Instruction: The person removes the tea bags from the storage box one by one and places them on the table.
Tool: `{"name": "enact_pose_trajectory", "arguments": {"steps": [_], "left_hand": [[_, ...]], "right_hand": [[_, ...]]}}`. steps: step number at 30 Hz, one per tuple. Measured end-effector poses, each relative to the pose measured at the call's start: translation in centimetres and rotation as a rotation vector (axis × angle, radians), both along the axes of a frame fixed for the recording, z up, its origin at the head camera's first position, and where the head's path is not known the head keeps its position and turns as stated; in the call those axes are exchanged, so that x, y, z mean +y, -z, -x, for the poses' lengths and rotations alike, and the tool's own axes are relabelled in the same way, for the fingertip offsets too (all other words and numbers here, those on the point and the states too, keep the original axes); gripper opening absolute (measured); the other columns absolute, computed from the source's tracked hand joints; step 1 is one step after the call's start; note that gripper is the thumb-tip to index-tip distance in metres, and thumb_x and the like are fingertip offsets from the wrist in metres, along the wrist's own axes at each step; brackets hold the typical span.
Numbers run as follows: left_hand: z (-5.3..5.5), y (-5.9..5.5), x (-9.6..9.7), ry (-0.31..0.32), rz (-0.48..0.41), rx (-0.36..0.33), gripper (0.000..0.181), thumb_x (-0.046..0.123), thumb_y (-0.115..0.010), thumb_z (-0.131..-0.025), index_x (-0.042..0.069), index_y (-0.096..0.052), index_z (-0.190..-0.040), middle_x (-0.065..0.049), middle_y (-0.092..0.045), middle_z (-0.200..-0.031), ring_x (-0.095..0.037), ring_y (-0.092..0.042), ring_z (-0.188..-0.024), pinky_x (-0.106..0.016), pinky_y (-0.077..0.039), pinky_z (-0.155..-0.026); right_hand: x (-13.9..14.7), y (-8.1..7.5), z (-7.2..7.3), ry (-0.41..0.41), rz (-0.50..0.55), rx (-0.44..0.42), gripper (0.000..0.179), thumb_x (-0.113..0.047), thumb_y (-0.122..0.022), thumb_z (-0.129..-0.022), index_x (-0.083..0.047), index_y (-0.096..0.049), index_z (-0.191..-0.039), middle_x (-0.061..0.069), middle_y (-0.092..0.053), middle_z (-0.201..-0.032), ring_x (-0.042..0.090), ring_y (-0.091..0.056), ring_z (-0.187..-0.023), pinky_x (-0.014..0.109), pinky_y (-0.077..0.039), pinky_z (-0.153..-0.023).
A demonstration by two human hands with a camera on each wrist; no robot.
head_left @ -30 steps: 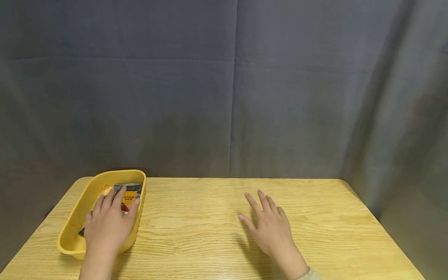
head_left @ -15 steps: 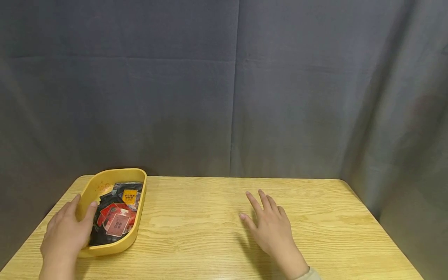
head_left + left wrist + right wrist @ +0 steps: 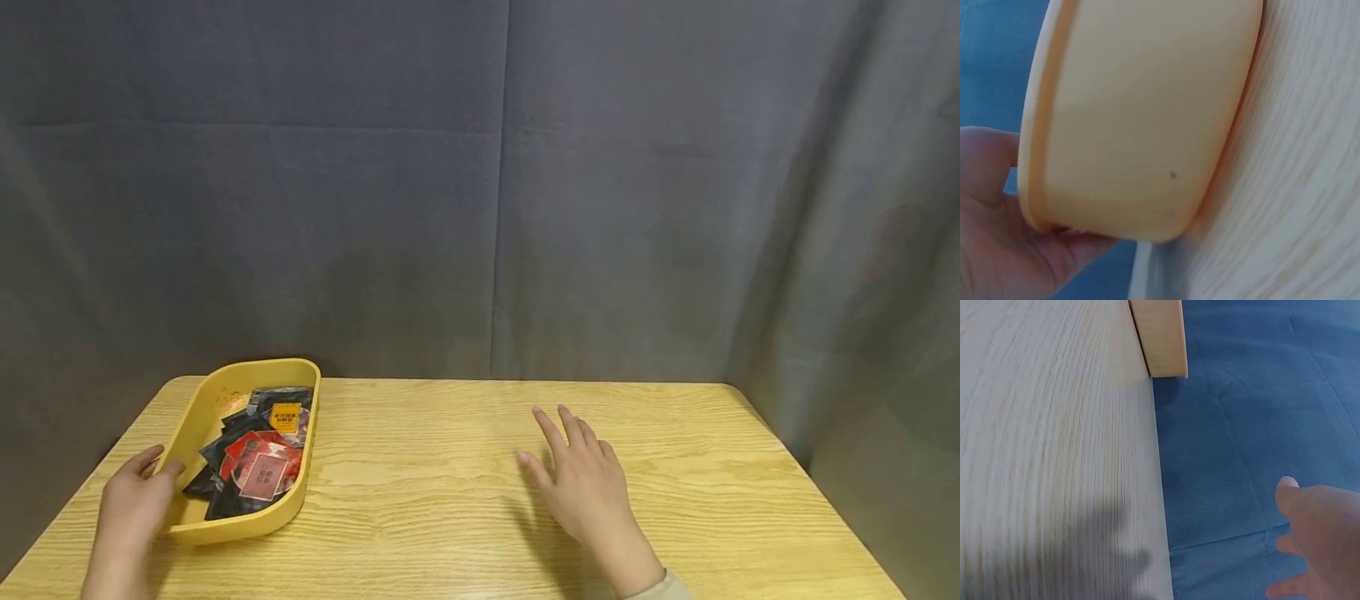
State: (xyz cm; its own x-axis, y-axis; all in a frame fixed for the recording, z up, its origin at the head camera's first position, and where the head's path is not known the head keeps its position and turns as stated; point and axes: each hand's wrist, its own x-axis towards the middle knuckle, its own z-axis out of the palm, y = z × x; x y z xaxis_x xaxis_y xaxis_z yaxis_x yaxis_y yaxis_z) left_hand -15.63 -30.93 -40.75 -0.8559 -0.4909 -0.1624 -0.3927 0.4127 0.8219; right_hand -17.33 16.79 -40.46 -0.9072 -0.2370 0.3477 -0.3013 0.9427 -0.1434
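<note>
A yellow plastic basin [image 3: 247, 527] stands at the left end of the table. Several black packets [image 3: 258, 429] with red, pink and orange labels lie inside it, heaped toward its right side. My left hand [image 3: 133, 504] grips the basin's left rim near its front corner, the thumb over the edge. From the left wrist view, the basin's outer wall [image 3: 1141, 112] fills the middle, with the hand [image 3: 1010, 244] around its rim and part of the fingers hidden behind it. Over the right half of the table hovers my right hand [image 3: 585, 492], fingers spread, holding nothing.
The light wooden table [image 3: 420, 475] has rounded back corners. Directly behind it hangs a dark grey curtain [image 3: 390, 208], which continues along the right side. The basin stands close to the table's left edge.
My left hand has gone from over the packets to the basin's left side and now holds the rim there. The basin has shifted slightly to the right. The right hand has hardly moved.
</note>
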Motion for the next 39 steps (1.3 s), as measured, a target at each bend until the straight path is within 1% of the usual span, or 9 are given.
{"name": "enact_pose_trajectory", "arguments": {"steps": [4,7,11,15,18,22,28,33,39], "left_hand": [[0.1,0.7,-1.6,0.051,-0.110,0.019,0.059,0.013,-0.044,-0.099,-0.008,-0.027,-0.151,-0.032,-0.036,-0.149,-0.009,-0.050,-0.098,-0.014,-0.042,-0.068],[0.3,1.6,-2.9,0.063,-0.218,0.020,0.061,0.009,-0.048,-0.096,0.000,-0.030,-0.154,-0.011,-0.046,-0.147,0.009,-0.042,-0.092,-0.011,-0.041,-0.072],[0.3,2.4,-4.4,0.101,-0.376,0.044,0.067,0.009,-0.050,-0.097,0.006,-0.022,-0.157,0.022,-0.049,-0.130,0.018,-0.043,-0.088,-0.010,-0.043,-0.076],[0.4,3.1,-4.7,0.187,-0.542,0.077,0.072,0.009,-0.050,-0.100,0.005,-0.009,-0.159,0.032,-0.048,-0.111,0.016,-0.050,-0.090,-0.014,-0.049,-0.080],[0.4,3.3,-4.4,0.244,-0.581,0.039,0.072,0.012,-0.048,-0.102,0.008,-0.004,-0.159,0.012,-0.043,-0.142,0.015,-0.051,-0.093,-0.017,-0.049,-0.083],[0.0,3.8,-4.4,0.289,-0.636,-0.004,0.072,0.019,-0.045,-0.105,0.010,0.003,-0.159,-0.010,-0.001,-0.164,0.016,-0.050,-0.094,-0.017,-0.047,-0.085],[-0.8,5.7,-5.2,0.298,-0.717,0.126,0.069,0.019,-0.044,-0.107,0.003,-0.001,-0.157,0.012,-0.033,-0.145,0.016,-0.049,-0.103,-0.017,-0.047,-0.087],[-1.0,6.9,-5.6,0.292,-0.724,0.226,0.067,0.021,-0.047,-0.106,0.003,-0.007,-0.157,0.026,-0.043,-0.125,0.015,-0.049,-0.105,-0.016,-0.047,-0.086],[-1.2,8.0,-6.0,0.326,-0.790,0.446,0.040,0.009,-0.045,-0.106,0.040,-0.061,-0.125,0.025,-0.059,-0.121,0.006,-0.056,-0.110,-0.017,-0.050,-0.086]], "right_hand": [[-1.3,-0.1,-1.4,0.018,0.007,0.005,0.064,-0.051,-0.052,-0.099,-0.017,-0.040,-0.152,0.021,-0.039,-0.151,0.043,-0.044,-0.132,0.062,-0.043,-0.099],[-2.3,0.1,-0.7,0.004,0.021,0.000,0.064,-0.052,-0.051,-0.100,-0.016,-0.040,-0.152,0.022,-0.039,-0.151,0.043,-0.044,-0.132,0.064,-0.042,-0.099],[-3.7,0.3,0.2,-0.026,0.040,-0.021,0.064,-0.053,-0.049,-0.100,-0.016,-0.039,-0.152,0.022,-0.039,-0.151,0.043,-0.043,-0.133,0.065,-0.041,-0.100],[-4.9,0.6,1.4,-0.043,0.026,0.021,0.064,-0.050,-0.053,-0.100,-0.015,-0.041,-0.151,0.022,-0.041,-0.149,0.043,-0.046,-0.131,0.063,-0.043,-0.099],[-5.6,0.8,2.2,-0.058,0.015,0.054,0.062,-0.047,-0.056,-0.099,-0.014,-0.042,-0.150,0.024,-0.043,-0.147,0.043,-0.048,-0.129,0.062,-0.044,-0.098],[-6.6,0.9,3.1,-0.091,0.014,0.063,0.062,-0.047,-0.055,-0.100,-0.012,-0.044,-0.149,0.025,-0.044,-0.146,0.043,-0.049,-0.128,0.062,-0.045,-0.096],[-8.6,0.8,4.4,-0.156,0.052,0.075,0.060,-0.046,-0.057,-0.099,-0.012,-0.047,-0.147,0.021,-0.044,-0.148,0.040,-0.045,-0.132,0.060,-0.042,-0.101],[-10.8,0.6,5.2,-0.240,0.128,0.084,0.054,-0.041,-0.062,-0.098,-0.012,-0.052,-0.143,0.016,-0.048,-0.146,0.037,-0.047,-0.131,0.057,-0.042,-0.103],[-13.7,-0.3,6.3,-0.334,0.127,0.110,0.046,-0.033,-0.068,-0.095,-0.013,-0.059,-0.135,0.012,-0.053,-0.141,0.032,-0.052,-0.127,0.051,-0.044,-0.103]]}}
